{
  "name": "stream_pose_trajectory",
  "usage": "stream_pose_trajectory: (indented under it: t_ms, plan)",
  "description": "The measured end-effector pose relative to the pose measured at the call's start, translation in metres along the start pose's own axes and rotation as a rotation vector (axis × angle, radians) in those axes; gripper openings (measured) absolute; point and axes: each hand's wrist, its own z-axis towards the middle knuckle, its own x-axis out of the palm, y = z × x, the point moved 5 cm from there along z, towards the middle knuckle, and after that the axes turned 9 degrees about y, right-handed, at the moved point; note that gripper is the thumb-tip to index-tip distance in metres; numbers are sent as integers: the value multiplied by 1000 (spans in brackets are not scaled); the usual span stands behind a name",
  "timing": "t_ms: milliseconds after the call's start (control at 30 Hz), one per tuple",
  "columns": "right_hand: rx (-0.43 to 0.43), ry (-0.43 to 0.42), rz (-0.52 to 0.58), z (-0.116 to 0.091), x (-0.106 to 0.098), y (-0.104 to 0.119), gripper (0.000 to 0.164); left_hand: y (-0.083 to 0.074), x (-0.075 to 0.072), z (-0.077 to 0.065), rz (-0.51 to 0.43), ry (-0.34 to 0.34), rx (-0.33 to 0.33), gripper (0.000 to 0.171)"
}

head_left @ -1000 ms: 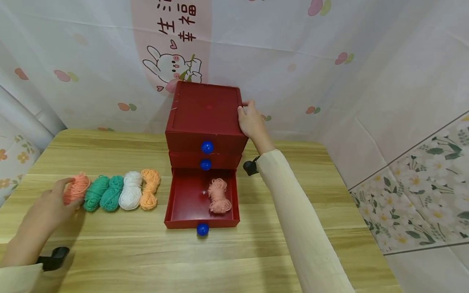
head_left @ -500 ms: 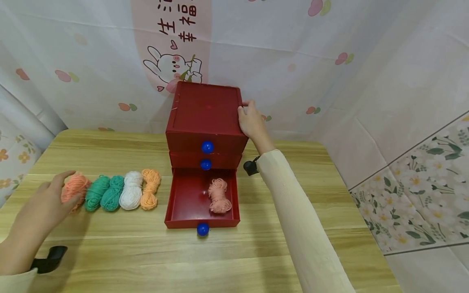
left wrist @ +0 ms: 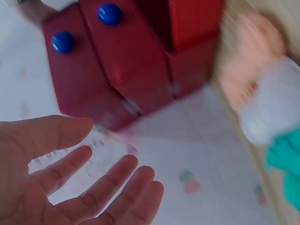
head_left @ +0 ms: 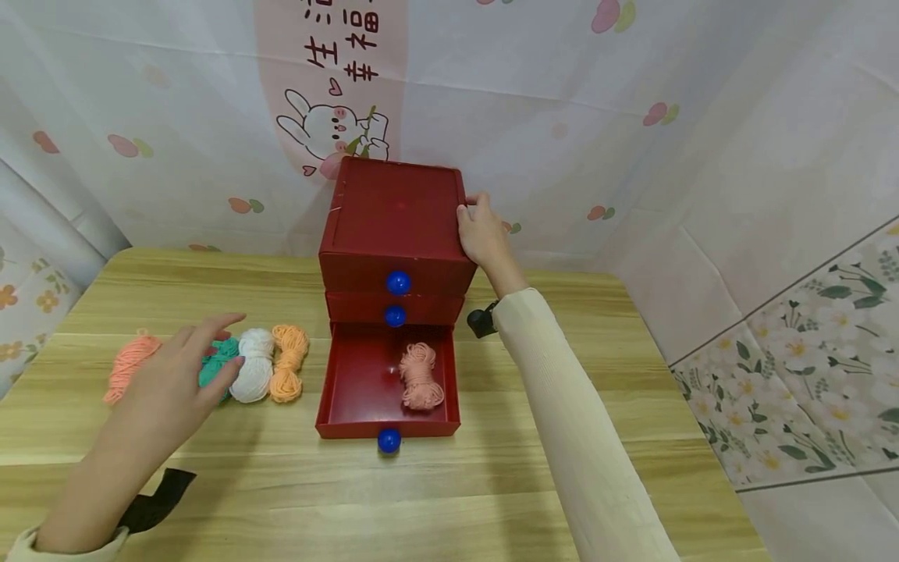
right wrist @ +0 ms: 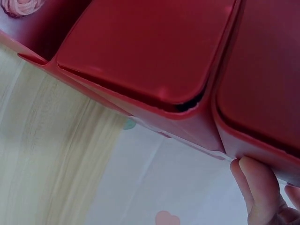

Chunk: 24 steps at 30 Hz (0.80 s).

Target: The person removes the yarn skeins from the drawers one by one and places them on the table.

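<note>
My left hand (head_left: 165, 390) hovers with spread fingers over the row of yarn skeins, holding nothing. It hides one green skein and partly covers the teal skein (head_left: 219, 361). A coral skein (head_left: 131, 363) lies to its left; a white skein (head_left: 253, 367) and an orange skein (head_left: 289, 363) lie to its right. My right hand (head_left: 486, 234) rests against the upper right side of a red drawer cabinet (head_left: 396, 211), its fingertips touching the wall in the right wrist view. The bottom drawer (head_left: 351, 390) is pulled out, with a pink skein (head_left: 420, 376) inside.
Blue ball knobs (head_left: 398, 282) stick out from the drawer fronts; the upper two drawers are closed. The wooden table (head_left: 562, 437) meets a patterned curtain (head_left: 548, 101) behind the cabinet. A flowered panel (head_left: 822, 367) stands at the right.
My left hand has left the coral skein and moved right, over the green ones. The coral skein now sits slightly farther left. My right hand stays against the cabinet.
</note>
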Motion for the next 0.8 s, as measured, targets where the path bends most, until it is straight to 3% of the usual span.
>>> stream_pose_trajectory:
  t_ms: [100,267,467,667,800]
  plan:
    - [2,5,-2,0,0,0,45,-20,5,4,-17,-4,52,47]
    - [1,3,2,0,1,0,45,-45,22,14,-76,46,96,47]
    - [0,1,8,1,1,0,45,-63,52,28,-140,151,118,48]
    - [4,-7,10,-1,1,-1,44,-77,85,42,-182,200,151,46]
    - [5,-9,3,-1,0,-1,45,-87,103,50,-194,248,133,47]
